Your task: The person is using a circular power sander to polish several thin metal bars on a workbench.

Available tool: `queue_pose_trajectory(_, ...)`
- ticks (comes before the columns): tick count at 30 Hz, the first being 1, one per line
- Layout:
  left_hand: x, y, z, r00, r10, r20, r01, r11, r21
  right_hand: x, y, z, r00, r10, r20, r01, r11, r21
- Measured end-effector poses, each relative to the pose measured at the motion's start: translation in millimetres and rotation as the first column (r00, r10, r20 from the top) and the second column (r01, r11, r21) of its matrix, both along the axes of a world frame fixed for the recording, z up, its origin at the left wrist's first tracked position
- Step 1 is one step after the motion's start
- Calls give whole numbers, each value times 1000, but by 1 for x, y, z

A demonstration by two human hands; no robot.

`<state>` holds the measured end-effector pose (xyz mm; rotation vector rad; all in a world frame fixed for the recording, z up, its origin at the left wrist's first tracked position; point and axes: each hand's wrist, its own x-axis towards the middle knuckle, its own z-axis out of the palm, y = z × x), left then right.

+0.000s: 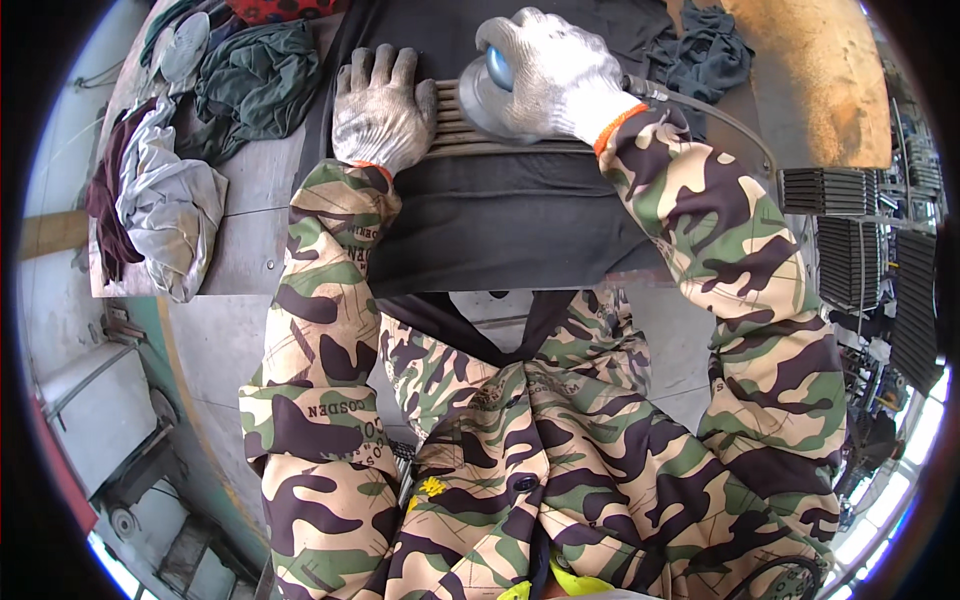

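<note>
My left hand, in a soiled whitish work glove, lies flat with its fingers stretched out on the left end of a slatted metal piece. My right hand, gloved in white with an orange cuff edge, wraps round a round handheld sander with a blue shiny part on top. The sander's disc rests over the slats, right beside my left hand, and hides part of them. An air hose runs from the tool to the right. Beneath the slatted piece a black cloth covers the tabletop.
Crumpled rags, one dark green and one pale grey, lie on the table's left. A dark rag sits behind my right arm, near a worn wooden board. Stacked dark slatted parts stand at the far right.
</note>
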<state>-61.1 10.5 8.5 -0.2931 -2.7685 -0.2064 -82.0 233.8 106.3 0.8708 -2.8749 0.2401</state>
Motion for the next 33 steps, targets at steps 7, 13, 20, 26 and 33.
queue_pose_trajectory(7, -5, 15, -5, 1000, -4, -20, 4, 1000, 19, 10, 16, -2, 1000, 2, -13, -2, 1000, 17)
queue_pose_trajectory(13, 8, 3, 3, 999, 3, 39, -5, 999, 32, 22, 16, -8, 994, 65, -88, -72, 995, -71)
queue_pose_trajectory(20, 26, 0, 8, 1000, 18, -10, -18, 1000, 24, 1, 4, 3, 1000, -17, 23, 17, 1000, 11)
queue_pose_trajectory(26, 39, 7, 11, 1000, -8, -10, 9, 999, 32, -3, 7, 6, 998, -34, 44, 32, 999, 32)
queue_pose_trajectory(33, 40, 22, 1, 991, -96, -96, 105, 991, 87, 1, 20, 3, 998, -37, -42, 33, 996, -88)
